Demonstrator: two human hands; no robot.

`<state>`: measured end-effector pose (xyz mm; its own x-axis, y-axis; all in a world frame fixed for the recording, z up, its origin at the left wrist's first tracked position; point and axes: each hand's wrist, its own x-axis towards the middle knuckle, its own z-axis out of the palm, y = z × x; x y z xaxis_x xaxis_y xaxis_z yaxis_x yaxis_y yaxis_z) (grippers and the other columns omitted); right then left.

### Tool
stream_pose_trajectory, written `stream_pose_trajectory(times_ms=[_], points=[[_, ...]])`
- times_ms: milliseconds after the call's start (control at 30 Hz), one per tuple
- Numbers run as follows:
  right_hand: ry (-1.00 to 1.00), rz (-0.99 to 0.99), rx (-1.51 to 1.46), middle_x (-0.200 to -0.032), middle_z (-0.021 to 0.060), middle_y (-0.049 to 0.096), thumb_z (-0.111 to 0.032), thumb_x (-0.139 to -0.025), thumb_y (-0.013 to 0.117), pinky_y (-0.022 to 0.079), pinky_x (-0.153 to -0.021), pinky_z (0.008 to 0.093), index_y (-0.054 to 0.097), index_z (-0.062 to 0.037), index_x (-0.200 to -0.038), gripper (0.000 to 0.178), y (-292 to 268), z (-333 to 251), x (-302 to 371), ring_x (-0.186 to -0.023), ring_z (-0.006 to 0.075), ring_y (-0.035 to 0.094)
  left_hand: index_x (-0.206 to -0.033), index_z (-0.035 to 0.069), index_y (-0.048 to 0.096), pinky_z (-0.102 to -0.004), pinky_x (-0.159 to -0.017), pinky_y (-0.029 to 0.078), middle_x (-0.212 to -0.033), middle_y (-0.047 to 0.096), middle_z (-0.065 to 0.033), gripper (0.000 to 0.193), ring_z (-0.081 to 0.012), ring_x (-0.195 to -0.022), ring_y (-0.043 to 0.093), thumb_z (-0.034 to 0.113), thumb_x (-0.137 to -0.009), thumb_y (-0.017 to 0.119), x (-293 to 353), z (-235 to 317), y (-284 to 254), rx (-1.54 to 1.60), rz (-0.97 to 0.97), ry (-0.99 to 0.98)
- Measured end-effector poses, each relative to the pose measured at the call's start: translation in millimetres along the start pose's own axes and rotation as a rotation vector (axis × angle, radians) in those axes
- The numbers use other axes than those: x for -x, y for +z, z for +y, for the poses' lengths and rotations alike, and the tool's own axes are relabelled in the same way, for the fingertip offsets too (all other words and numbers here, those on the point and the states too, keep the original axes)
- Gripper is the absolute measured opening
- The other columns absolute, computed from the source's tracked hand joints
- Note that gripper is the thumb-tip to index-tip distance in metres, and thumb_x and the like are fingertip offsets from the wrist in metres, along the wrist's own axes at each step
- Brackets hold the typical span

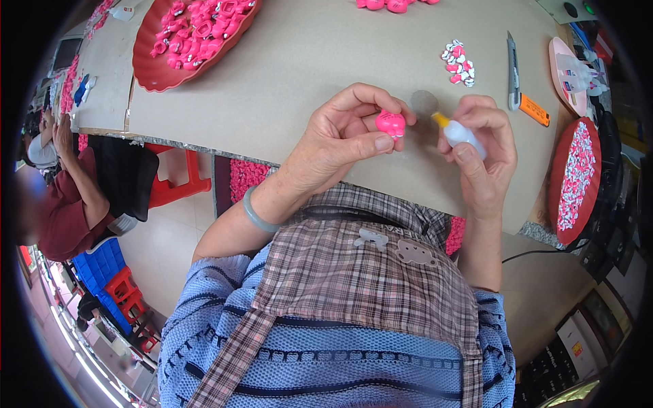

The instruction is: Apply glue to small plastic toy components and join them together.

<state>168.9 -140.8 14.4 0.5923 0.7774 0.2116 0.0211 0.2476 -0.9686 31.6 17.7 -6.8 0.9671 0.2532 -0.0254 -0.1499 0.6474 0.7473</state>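
Note:
Between thumb and fingers, my left hand point(350, 129) pinches a small bright pink plastic figure point(390, 124) above the table. My right hand point(486, 139) grips a small white squeeze bottle point(464, 139) whose yellow nozzle points up and left, toward the figure but apart from it. Beyond my right hand lies a loose cluster of small pink and white pieces point(458, 63). Whether anything comes out of the nozzle is too small to tell.
A red scalloped bowl point(146, 58) of pink figures stands far left; more pink figures point(388, 5) lie at the far edge. On the right are an orange-handled utility knife point(534, 110), a pink tray point(559, 51) and a red dish point(593, 146) of small pieces. A co-worker sits left.

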Motion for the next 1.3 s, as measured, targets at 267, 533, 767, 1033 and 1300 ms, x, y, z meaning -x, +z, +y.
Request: stream_pose_trajectory(times_ms=[267,533,767,1033,1300], points=[[-0.042,0.195,-0.037,-0.093,0.0116,0.058,-0.01,-0.077,0.075,0.049,-0.055,0.0199,0.056,0.0009,-0.103,0.034,1,-8,7,-0.069,0.0111,0.059,-0.109,0.004,0.052,-0.031,-0.081,0.047,-0.113,0.054,-0.0159,0.03,-0.017,-0.088,0.055,0.003,-0.082,0.064,1,-2,1,-0.057,-0.013,0.072],[-0.124,0.296,0.227,-0.089,0.0136,0.063,-0.019,-0.085,0.069,0.048,-0.054,0.0207,0.052,0.0049,-0.117,0.044,9,-15,10,-0.062,0.0112,0.059,-0.11,0.002,0.053,-0.03,-0.084,0.048,-0.113,0.054,-0.0156,0.029,-0.0156,-0.093,0.055,0.001,-0.082,0.063,2,-5,3,-0.163,-0.036,0.135],[-0.237,0.246,0.481,-0.084,0.0146,0.063,-0.037,-0.093,0.054,0.039,-0.048,0.0189,0.048,0.0078,-0.123,0.054,13,-20,12,-0.06,0.0114,0.056,-0.11,0.002,0.052,-0.0295,-0.085,0.049,-0.113,0.054,-0.0153,0.03,-0.0155,-0.099,0.054,-0.001,-0.082,0.063,3,-4,4,-0.17,-0.02,0.122],[-0.359,0.266,0.588,-0.083,0.0157,0.066,-0.034,-0.087,0.063,0.05,-0.055,0.0251,0.053,0.0077,-0.118,0.053,11,-17,15,-0.068,0.017,0.065,-0.11,0.001,0.052,-0.0267,-0.084,0.049,-0.11,0.055,-0.0112,0.03,-0.0131,-0.098,0.054,-0.004,-0.082,0.063,3,-5,4,-0.161,-0.033,0.129],[-0.376,0.217,0.662,-0.086,0.0173,0.065,-0.032,-0.085,0.066,0.051,-0.056,0.0261,0.054,0.0068,-0.117,0.052,11,-22,15,-0.069,0.0187,0.065,-0.111,0.0,0.052,-0.0245,-0.084,0.049,-0.107,0.056,-0.0077,0.031,-0.0105,-0.096,0.055,-0.006,-0.082,0.063,2,-5,5,-0.149,-0.032,0.134]])
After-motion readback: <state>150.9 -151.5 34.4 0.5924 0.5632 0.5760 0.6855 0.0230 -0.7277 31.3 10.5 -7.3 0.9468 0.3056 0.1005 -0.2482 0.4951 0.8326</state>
